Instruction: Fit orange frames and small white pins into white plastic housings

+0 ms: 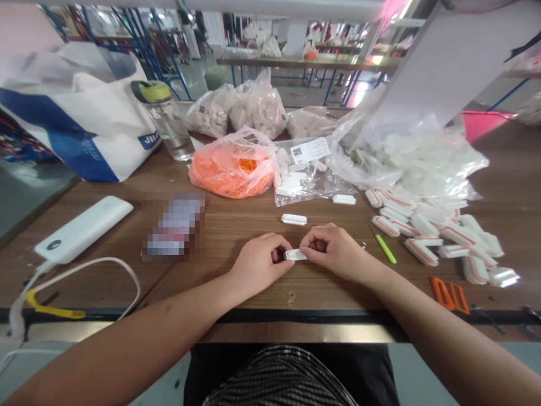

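Between my two hands is a small white plastic strip-shaped part (pixel 295 255) with a row of tiny marks along it. My left hand (pixel 260 262) pinches its left end with thumb and forefinger. At the right end, my right hand (pixel 332 252) grips it the same way, fingers closed. Just beyond lies a similar white plastic part (pixel 294 219) flat on the table. Another white piece (pixel 344 199) rests farther back, beside a clear bag (pixel 313 194) of white parts.
Right of my hands are a green-handled tool (pixel 386 248), piled white pieces with orange strips (pixel 426 225) and orange frames (pixel 450 295). Behind sits a bag of orange parts (pixel 232 166). Leftward are a blurred-out flat object (pixel 174 225), a white power bank (pixel 84 228) and a bottle (pixel 167 121).
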A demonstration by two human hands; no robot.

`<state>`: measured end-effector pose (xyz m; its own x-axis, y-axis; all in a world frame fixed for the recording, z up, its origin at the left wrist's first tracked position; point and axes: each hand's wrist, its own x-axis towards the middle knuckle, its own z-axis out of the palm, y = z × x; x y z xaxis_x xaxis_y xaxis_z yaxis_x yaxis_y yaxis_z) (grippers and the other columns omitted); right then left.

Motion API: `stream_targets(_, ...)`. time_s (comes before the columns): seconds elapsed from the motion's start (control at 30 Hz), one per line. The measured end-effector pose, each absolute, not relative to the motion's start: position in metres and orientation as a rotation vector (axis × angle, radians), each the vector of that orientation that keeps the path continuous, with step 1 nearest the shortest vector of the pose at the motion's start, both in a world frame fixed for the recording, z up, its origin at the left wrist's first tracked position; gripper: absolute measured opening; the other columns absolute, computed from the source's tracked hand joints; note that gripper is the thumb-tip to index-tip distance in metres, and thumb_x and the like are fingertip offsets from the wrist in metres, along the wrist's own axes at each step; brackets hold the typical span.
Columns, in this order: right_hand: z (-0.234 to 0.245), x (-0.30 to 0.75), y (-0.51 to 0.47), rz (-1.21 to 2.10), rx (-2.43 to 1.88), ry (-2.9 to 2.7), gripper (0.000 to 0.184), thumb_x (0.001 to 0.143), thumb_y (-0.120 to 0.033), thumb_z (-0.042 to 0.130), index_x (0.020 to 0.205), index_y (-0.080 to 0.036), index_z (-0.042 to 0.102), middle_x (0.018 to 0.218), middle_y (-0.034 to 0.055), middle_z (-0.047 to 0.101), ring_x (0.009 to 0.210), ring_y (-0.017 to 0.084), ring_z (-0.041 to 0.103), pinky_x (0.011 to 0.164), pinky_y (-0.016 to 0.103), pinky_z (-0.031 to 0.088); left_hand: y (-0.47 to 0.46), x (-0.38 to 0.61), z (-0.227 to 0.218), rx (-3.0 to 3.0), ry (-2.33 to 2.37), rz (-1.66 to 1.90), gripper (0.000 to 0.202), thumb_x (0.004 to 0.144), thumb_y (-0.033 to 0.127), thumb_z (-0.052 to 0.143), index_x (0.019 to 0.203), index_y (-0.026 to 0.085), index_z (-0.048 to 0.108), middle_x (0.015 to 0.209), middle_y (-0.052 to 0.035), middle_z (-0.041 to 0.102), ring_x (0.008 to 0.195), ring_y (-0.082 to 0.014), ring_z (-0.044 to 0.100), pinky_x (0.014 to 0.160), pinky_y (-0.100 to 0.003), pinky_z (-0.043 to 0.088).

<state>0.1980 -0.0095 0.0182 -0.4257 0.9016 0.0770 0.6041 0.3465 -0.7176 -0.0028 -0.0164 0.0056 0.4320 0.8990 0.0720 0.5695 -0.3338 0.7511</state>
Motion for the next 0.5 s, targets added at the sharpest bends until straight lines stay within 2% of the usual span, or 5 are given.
stream_targets(0.23, 0.023, 0.194, -0.012, 0.561, -1.244, -2.3, 0.011, 0.079, -0.018, 0.06, 0.068, -0.018, 0.064, 0.06, -0.0022, 0.06, 0.057, 0.011, 0.052, 0.074, 0.034, 0.038, -0.016, -0.003, 0.006, 2.036, 1.246, 0.637, 0.01, 0.072, 0.018, 0.07, 0.081, 0.02, 0.067, 0.065, 0.0039, 0.054, 0.059, -0.0118, 0.05, 0.059, -0.026, 0.04)
stream_targets(0.5, 0.029, 0.201, -0.016, 0.405, -1.133, -2.415, 0.022, 0.086, -0.022, 0.052, 0.077, -0.021, 0.072, 0.059, -0.0007, 0.06, 0.063, 0.013, 0.053, 0.071, 0.034, 0.033, -0.016, -0.003, 0.004, 2.031, 1.241, 0.649, 0.009, 0.073, 0.02, 0.07, 0.082, 0.021, 0.067, 0.066, 0.0038, 0.055, 0.059, -0.0118, 0.05, 0.059, -0.026, 0.04)
